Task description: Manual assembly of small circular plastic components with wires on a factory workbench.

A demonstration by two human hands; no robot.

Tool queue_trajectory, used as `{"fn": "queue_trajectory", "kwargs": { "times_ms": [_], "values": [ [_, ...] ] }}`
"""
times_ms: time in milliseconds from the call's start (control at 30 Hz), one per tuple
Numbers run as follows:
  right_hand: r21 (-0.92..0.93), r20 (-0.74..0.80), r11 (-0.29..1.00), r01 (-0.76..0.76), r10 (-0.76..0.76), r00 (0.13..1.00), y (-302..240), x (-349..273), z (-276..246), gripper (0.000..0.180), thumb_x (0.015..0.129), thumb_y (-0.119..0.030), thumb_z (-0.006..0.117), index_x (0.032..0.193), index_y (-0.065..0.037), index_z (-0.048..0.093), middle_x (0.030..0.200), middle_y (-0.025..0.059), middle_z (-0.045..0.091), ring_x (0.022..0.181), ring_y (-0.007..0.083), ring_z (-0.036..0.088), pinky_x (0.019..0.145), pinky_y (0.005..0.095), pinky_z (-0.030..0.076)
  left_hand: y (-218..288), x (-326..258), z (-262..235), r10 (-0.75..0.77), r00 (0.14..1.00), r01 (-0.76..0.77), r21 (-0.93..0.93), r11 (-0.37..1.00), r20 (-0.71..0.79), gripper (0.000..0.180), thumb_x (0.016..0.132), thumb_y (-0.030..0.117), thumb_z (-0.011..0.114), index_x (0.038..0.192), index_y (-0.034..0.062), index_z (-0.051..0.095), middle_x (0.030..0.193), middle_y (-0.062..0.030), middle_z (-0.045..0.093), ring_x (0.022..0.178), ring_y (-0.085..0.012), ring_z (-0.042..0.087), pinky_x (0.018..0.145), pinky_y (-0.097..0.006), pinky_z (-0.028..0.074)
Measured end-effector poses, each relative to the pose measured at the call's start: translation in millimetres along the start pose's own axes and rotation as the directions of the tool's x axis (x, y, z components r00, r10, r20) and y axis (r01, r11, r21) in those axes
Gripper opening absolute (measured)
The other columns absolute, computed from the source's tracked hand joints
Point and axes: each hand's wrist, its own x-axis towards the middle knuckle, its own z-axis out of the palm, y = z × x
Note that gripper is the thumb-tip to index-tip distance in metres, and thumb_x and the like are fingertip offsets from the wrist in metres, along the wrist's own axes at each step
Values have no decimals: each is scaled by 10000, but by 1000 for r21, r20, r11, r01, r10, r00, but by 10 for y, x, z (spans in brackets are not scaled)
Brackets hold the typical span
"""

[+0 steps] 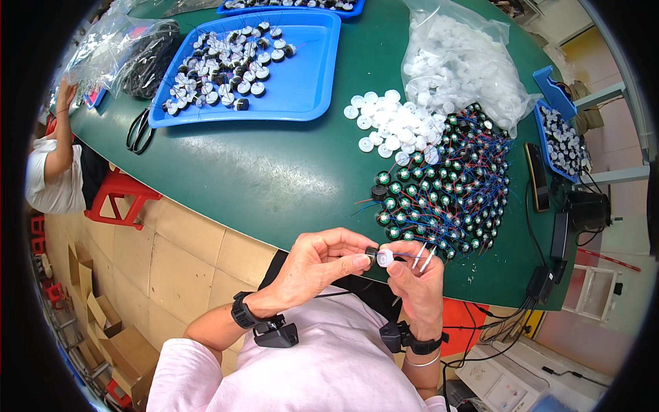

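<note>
My left hand [310,266] pinches a small black round component [371,255] between thumb and fingertips, just above the table's near edge. Against its right side sits a translucent white plastic cap [385,258], held by the thumb and fingers of my right hand [420,285]. Whether the cap is seated on the component I cannot tell. Thin wires run rightward from the cap. A pair of metal tweezers [425,258] is also tucked in my right hand, tips pointing up. Beyond it stand many black components with green tops [446,192] and red and blue wires.
Loose white caps [395,123] lie beside a plastic bag of caps [456,58]. A blue tray [302,96] holds capped components. Black scissors [140,132] lie left of it. At right are a phone [537,176], another blue tray [544,134] and cables. Another person's arm [62,137] reaches in far left.
</note>
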Motion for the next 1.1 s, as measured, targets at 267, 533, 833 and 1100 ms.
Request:
{"fn": "queue_trajectory", "kwargs": {
  "times_ms": [267,533,833,1100],
  "values": [
    [-18,25,1000,-22,23,999,-15,10,-18,214,828,-100,668,1009,3,615,694,-26,582,484,-16,361,395,158,214,-6,-15,10,-13,1000,13,-13,1000,-1,270,868,128,617,1082,-33,586,892,-64,641,797,-84,584,731,-220,487],
    [15,5,999,50,-50,999,-26,14,31,257,790,-30,692,1024,14,595,882,41,637,674,21,562,539,129,411,-3,-10,10,-17,1000,17,-7,1000,-1,270,867,122,617,1087,-31,585,890,-61,643,804,-86,588,734,-218,488],
    [-318,-50,937,147,-171,984,-24,27,28,176,756,-26,719,916,-3,649,807,-12,613,567,-9,418,491,129,297,-73,11,8,21,1000,-21,-52,998,-2,272,860,98,620,1093,-35,576,961,-83,641,849,-107,606,763,-232,503],
    [-471,53,842,261,-268,962,-82,65,62,169,742,-31,717,903,-24,665,789,-2,606,577,12,397,482,173,290,-98,-10,36,65,997,-64,18,998,-49,252,861,60,608,1087,-48,579,1001,-105,637,871,-117,610,780,-232,504]
  ]
}}
